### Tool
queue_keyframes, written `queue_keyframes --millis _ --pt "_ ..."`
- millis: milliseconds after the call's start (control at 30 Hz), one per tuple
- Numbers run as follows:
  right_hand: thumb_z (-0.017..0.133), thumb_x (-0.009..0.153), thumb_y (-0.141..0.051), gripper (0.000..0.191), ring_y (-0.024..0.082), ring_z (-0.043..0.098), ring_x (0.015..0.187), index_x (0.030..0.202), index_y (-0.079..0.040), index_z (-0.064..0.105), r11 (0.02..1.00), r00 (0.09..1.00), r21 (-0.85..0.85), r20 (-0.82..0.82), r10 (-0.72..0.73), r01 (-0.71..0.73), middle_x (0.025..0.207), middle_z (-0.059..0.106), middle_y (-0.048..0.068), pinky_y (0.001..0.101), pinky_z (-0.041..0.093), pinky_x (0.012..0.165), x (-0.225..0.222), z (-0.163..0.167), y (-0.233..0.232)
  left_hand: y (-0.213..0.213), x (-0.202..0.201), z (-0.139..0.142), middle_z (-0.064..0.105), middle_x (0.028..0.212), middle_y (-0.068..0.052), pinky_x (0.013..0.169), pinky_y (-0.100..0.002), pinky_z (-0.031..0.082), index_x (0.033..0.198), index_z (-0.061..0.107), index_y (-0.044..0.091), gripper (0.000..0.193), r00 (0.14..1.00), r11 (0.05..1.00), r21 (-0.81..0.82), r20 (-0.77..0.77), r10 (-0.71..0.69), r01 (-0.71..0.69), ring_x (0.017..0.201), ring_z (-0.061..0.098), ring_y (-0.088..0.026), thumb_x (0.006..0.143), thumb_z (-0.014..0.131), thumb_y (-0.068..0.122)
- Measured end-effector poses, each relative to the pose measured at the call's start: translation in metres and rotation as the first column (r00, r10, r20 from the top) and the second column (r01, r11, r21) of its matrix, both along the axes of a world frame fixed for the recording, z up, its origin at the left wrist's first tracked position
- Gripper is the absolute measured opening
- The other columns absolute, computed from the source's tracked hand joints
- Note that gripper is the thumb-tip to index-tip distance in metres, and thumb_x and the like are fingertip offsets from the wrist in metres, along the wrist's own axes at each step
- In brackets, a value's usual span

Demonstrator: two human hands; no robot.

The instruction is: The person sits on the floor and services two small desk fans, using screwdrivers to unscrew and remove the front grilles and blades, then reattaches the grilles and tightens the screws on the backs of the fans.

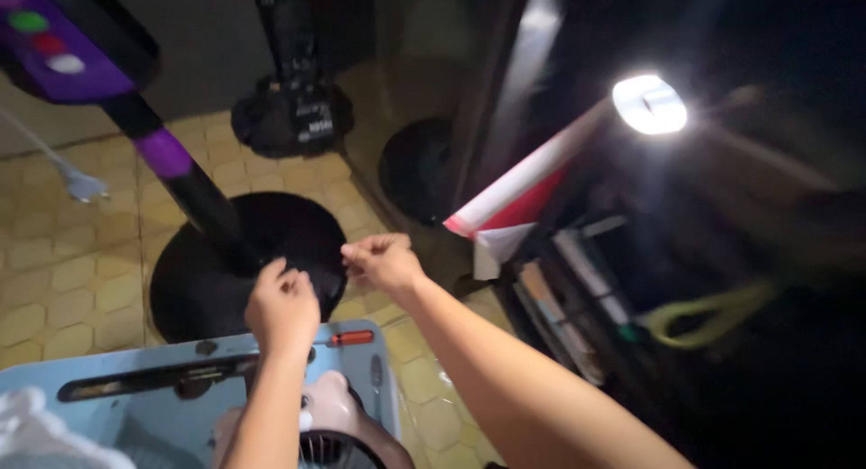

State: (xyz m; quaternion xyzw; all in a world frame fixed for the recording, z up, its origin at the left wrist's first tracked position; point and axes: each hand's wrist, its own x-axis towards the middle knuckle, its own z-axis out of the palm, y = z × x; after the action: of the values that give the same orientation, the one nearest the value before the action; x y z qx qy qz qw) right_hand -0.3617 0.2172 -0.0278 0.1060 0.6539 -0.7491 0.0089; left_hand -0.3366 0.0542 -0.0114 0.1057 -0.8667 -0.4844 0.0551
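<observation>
Left hand [281,308] curled, right hand [383,262] pinching, both forearms extended

The two hands, the left hand [281,305] and the right hand [383,262], are held close together above the round black fan base [203,280]. Room to the left is blocked by the slanted black and purple fan pole [171,167]. Below, the way is filled by a light blue stool [117,379] with a red screwdriver [350,338] on it. Open yellow floor tiles [54,252] are seen far left. The right side is crowded by a red and white roll [528,176] and dark shelves [577,289].
</observation>
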Motion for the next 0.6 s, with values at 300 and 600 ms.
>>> queue_keyframes --millis 300,600 --pt "0.071 0.096 -0.011 0.015 0.014 0.071 0.081 0.106 -0.001 0.075 0.945 0.954 -0.176 0.065 0.292 -0.277 0.093 0.075 0.006 0.0337 0.063 0.075 0.134 0.094 -0.022 -0.034 0.149 0.064 0.062 0.141 -0.022 0.098 -0.045 0.052 0.148 0.042 0.007 0.053 0.966 0.294 0.941 0.218 -0.142 -0.169 0.119 0.066 -0.037 0.106 0.042 0.04" --pt "0.072 0.096 -0.013 0.011 0.012 0.068 0.081 0.1 -0.003 0.074 0.864 0.873 -0.188 0.062 0.485 -0.467 0.088 0.071 0.003 0.0308 0.058 0.075 0.243 0.139 -0.044 -0.093 0.322 0.082 0.064 0.137 -0.021 0.095 -0.046 0.052 0.146 0.044 0.012 0.061 0.968 0.148 0.971 0.21 -0.138 -0.189 0.117 0.066 -0.035 0.104 0.03 0.053"
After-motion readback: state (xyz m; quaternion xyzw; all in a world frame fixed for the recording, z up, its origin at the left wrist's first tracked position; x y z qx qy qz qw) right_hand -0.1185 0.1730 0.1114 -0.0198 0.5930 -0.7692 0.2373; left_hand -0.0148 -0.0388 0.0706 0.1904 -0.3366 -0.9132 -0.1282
